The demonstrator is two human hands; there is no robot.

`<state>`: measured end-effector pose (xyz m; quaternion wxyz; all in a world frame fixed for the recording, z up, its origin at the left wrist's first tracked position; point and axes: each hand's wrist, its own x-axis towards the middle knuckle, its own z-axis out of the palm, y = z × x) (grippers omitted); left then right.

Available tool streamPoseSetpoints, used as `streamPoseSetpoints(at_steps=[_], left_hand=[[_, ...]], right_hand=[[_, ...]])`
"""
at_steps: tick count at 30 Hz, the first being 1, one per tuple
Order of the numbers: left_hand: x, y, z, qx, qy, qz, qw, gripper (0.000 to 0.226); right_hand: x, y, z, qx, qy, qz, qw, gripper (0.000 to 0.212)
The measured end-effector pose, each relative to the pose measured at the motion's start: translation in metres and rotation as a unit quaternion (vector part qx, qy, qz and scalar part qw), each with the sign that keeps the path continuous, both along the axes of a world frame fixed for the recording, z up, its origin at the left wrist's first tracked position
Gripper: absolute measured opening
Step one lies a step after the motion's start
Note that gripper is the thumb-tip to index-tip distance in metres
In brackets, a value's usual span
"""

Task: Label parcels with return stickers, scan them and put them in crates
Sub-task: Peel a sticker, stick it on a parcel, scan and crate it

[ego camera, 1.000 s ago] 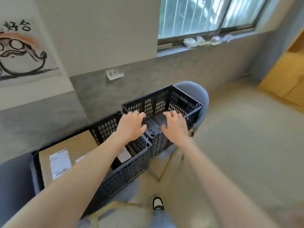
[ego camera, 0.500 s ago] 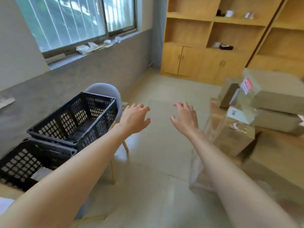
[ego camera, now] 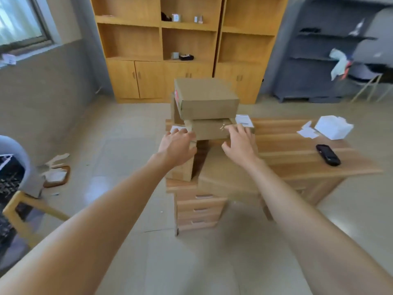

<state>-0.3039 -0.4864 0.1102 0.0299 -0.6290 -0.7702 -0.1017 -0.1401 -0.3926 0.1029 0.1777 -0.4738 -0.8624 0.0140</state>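
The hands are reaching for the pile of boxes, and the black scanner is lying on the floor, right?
Not quite. The hands do reach for the pile of boxes, but the head view shows the black scanner lying on the wooden desk.

Plain brown cardboard parcels stand stacked on the desk end. The top parcel (ego camera: 207, 98), just above both hands, bears a red-and-white sticker on its left side. The middle parcel (ego camera: 209, 128) sits between the hands (white label at its right corner). The scanner (ego camera: 328, 155), black, lies flat well right of the right hand, beyond it a loose pile of white stickers (ego camera: 332, 127).
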Motion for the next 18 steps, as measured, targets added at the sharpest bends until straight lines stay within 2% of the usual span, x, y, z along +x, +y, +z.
streamPoseSetpoints(at_steps=[8, 18], left_hand=[[0.122, 0.095, 0.001, -0.008, 0.005, -0.075, 0.997, 0.045], [0.206, 0.206, -0.016, -0.035, 0.037, -0.167, 0.985, 0.042]], right_hand=[[0.135, 0.059, -0.003, -0.002, 0.004, -0.081, 0.997, 0.047], [0.229, 0.119, -0.027, -0.023, -0.017, -0.167, 0.986, 0.049]])
